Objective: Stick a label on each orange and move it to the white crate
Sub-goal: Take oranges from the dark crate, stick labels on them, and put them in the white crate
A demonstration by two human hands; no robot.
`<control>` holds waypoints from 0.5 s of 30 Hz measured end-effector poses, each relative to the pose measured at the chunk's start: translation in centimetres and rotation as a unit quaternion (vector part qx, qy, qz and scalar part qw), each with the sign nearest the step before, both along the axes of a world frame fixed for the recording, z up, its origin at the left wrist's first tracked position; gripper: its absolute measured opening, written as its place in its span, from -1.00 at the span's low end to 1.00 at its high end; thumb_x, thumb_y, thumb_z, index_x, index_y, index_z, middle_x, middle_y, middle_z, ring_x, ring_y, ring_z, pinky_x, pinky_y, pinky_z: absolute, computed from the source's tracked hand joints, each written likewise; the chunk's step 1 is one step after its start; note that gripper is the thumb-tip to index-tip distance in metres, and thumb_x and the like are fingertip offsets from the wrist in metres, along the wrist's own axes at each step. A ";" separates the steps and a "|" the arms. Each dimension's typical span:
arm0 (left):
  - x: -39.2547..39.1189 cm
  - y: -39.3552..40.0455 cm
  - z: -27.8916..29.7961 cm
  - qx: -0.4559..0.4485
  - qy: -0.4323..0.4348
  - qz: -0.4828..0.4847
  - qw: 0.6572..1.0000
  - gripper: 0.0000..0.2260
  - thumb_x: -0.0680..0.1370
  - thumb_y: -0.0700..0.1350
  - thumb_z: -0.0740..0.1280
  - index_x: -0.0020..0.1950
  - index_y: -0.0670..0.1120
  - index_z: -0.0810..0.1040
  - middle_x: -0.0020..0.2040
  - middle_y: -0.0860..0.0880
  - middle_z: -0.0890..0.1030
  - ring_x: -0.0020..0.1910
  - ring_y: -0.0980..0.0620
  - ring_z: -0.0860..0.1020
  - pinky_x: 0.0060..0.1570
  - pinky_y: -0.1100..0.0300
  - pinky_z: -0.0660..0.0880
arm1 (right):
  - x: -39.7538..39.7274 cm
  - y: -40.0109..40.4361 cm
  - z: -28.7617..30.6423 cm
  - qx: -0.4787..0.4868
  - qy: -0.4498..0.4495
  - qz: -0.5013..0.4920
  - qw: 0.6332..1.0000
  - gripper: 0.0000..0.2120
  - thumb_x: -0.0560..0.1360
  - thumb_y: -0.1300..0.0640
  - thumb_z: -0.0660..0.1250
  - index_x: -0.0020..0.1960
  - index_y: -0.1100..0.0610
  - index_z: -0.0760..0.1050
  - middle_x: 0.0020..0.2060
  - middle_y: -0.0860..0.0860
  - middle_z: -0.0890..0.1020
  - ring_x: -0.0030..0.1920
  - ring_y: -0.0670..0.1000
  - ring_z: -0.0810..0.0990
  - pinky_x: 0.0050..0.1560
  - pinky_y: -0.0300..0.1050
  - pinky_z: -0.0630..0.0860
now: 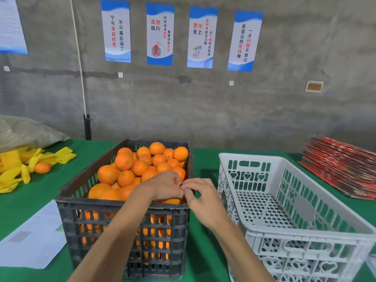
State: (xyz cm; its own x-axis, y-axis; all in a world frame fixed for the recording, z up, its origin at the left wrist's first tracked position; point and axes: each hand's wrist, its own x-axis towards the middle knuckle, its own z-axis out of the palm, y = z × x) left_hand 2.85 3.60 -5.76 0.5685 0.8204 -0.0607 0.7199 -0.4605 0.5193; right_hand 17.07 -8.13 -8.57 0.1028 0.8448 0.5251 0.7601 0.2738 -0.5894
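Observation:
A black crate in the middle of the green table is heaped with oranges. My left hand lies over the oranges near the crate's front right corner, fingers curled on an orange mostly hidden under it. My right hand hovers at the crate's right rim, fingertips pinched together right against the left hand's fingers; what it pinches is too small to see. The white crate stands to the right with nothing visible inside.
Yellow foam sleeves and one loose orange lie at the left, with a grey sack behind. White paper sheets lie front left. A stack of red flat cartons sits far right.

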 end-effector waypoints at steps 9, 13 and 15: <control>0.3 -0.8 0.6 0.157 -0.170 0.031 0.972 -0.73 0.38 0.22 0.43 -0.11 0.06 0.72 -0.03 0.06 0.70 0.00 0.02 0.61 0.07 -0.06 0.59 | 1.1 -4.7 -2.6 -0.028 0.128 -0.006 0.991 -0.70 0.67 0.01 0.27 0.38 -0.01 0.52 0.21 -0.20 0.61 0.18 -0.25 0.56 0.15 -0.46 0.42; 0.4 -1.2 0.8 0.180 -0.160 0.033 0.970 -0.59 0.25 0.36 0.31 -0.11 0.12 0.69 0.05 0.02 0.66 0.04 -0.05 0.59 0.08 -0.08 0.58 | 4.2 -9.8 -8.2 -0.254 0.030 0.060 0.965 -0.86 0.63 0.10 0.37 0.13 0.00 0.67 0.10 -0.18 0.70 0.11 -0.26 0.61 0.28 -0.22 0.52; 0.6 -1.3 0.8 0.178 -0.154 0.031 0.971 -0.53 0.25 0.38 0.31 -0.07 0.11 0.71 0.07 0.03 0.66 0.06 -0.05 0.59 0.10 -0.08 0.58 | 4.9 -11.7 -11.0 -0.370 -0.017 0.078 0.926 -0.84 0.59 0.13 0.41 0.15 0.11 0.67 0.15 -0.05 0.70 0.15 -0.16 0.64 0.35 -0.13 0.51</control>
